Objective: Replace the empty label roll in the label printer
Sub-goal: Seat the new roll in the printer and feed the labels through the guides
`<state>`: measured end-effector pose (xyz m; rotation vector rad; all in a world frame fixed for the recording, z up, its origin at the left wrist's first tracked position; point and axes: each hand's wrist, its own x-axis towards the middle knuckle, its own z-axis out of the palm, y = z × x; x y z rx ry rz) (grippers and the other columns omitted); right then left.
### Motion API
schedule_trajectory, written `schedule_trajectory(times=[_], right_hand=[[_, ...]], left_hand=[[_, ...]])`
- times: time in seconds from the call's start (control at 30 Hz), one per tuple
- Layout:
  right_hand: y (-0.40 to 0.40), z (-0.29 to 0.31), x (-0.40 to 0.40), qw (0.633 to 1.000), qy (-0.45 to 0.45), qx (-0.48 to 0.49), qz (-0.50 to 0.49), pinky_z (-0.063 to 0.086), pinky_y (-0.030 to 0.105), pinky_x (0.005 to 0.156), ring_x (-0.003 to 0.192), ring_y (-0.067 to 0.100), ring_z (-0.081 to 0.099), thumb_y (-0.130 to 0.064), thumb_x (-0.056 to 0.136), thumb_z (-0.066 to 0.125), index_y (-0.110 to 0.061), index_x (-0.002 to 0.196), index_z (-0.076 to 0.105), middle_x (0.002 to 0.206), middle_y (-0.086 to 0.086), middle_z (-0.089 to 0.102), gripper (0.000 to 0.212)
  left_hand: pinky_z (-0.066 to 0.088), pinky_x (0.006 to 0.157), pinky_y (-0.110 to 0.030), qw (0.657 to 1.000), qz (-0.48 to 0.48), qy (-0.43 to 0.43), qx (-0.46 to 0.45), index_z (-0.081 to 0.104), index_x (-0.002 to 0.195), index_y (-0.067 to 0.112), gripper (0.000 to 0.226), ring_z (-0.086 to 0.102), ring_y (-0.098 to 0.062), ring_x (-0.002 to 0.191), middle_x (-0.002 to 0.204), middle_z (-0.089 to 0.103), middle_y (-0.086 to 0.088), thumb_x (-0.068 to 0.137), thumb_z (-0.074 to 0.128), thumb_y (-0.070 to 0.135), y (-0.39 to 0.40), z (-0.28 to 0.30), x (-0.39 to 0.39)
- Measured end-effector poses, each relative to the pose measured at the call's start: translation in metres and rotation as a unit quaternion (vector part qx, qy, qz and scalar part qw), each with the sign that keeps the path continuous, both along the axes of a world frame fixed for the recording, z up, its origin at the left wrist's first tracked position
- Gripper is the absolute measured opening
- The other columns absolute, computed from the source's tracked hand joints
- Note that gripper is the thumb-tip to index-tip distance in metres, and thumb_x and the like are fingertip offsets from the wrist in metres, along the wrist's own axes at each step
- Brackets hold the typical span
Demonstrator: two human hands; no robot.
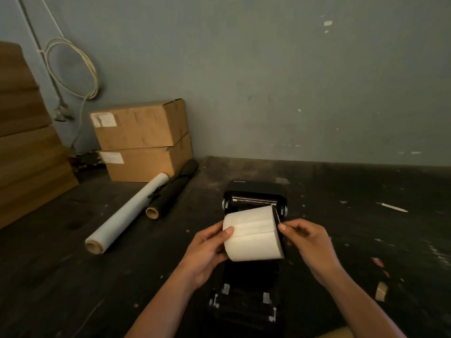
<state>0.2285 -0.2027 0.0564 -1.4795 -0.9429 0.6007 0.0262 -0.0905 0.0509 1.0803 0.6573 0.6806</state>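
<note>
Label printer (pixel 253 191), black with its lid open, sits on a dark, scuffed floor (pixel 73 276) beside stacked cardboard boxes (pixel 141 140). Above its open bay a full white label roll (pixel 252 234) is held tilted, the left hand (pixel 207 254) clasped on one end, the right hand (pixel 307 242) pinching the other end's edge.

Dim, murky light — warped edges.
</note>
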Motion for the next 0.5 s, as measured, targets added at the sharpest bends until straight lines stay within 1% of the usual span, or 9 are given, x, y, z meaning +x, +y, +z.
schedule_trajectory(times=[0.07,0.17,0.23,0.33,0.4,0.43,0.5], right_hand=[[0.007,-0.006,-0.009,1.0,0.004,-0.012,-0.003,0.048,0.02,0.066,0.074,0.004,0.067,-0.018,0.082,0.067,-0.024,0.086,0.074,0.084,-0.006,0.074,0.009],[0.011,-0.015,-0.015,0.999,-0.015,-0.05,0.016,0.052,0.019,0.065,0.077,0.004,0.069,-0.013,0.083,0.066,-0.02,0.094,0.071,0.087,-0.002,0.074,0.014],[0.013,-0.017,-0.015,0.993,-0.058,-0.091,0.037,0.052,0.015,0.063,0.076,0.004,0.07,-0.008,0.083,0.066,-0.015,0.1,0.068,0.087,-0.001,0.073,0.018],[0.018,-0.018,-0.01,0.979,-0.118,-0.155,0.056,0.051,0.014,0.062,0.067,0.006,0.069,-0.005,0.083,0.067,-0.007,0.102,0.064,0.082,0.003,0.07,0.019],[0.022,-0.021,-0.007,0.963,-0.18,-0.19,0.063,0.047,0.01,0.058,0.062,0.0,0.065,-0.007,0.085,0.065,-0.01,0.1,0.063,0.077,0.0,0.068,0.016],[0.023,-0.024,-0.006,0.954,-0.209,-0.204,0.065,0.045,0.009,0.057,0.06,-0.003,0.063,-0.009,0.086,0.065,-0.012,0.099,0.062,0.075,-0.002,0.067,0.014],[0.026,-0.033,-0.005,0.939,-0.255,-0.223,0.065,0.043,0.007,0.055,0.059,-0.005,0.06,-0.012,0.087,0.063,-0.012,0.1,0.062,0.074,-0.005,0.064,0.013]], left_hand=[[0.056,0.09,-0.047,1.0,-0.014,0.011,0.006,0.064,0.124,0.018,0.05,0.066,-0.023,0.11,0.119,0.07,-0.005,0.074,0.072,0.023,0.014,-0.005,-0.008],[0.055,0.091,-0.046,0.999,-0.04,0.022,0.013,0.064,0.122,0.02,0.04,0.065,-0.022,0.11,0.119,0.07,-0.004,0.082,0.068,0.019,0.031,-0.013,-0.015],[0.058,0.086,-0.041,0.998,-0.055,0.028,0.025,0.066,0.119,0.023,0.034,0.067,-0.018,0.106,0.114,0.072,-0.001,0.085,0.066,0.017,0.04,-0.018,-0.016],[0.059,0.081,-0.035,0.994,-0.086,0.034,0.054,0.068,0.113,0.028,0.032,0.068,-0.015,0.104,0.11,0.074,0.004,0.084,0.067,0.015,0.05,-0.024,-0.012],[0.058,0.079,-0.032,0.992,-0.096,0.039,0.071,0.067,0.111,0.031,0.03,0.067,-0.013,0.103,0.109,0.073,0.005,0.086,0.066,0.014,0.054,-0.031,-0.008],[0.058,0.078,-0.031,0.992,-0.095,0.043,0.077,0.066,0.111,0.031,0.031,0.067,-0.013,0.103,0.109,0.073,0.006,0.087,0.065,0.013,0.055,-0.035,-0.006],[0.058,0.082,-0.032,0.99,-0.092,0.054,0.091,0.062,0.12,0.028,0.036,0.066,-0.013,0.105,0.113,0.07,0.004,0.089,0.063,0.011,0.057,-0.046,-0.003]])
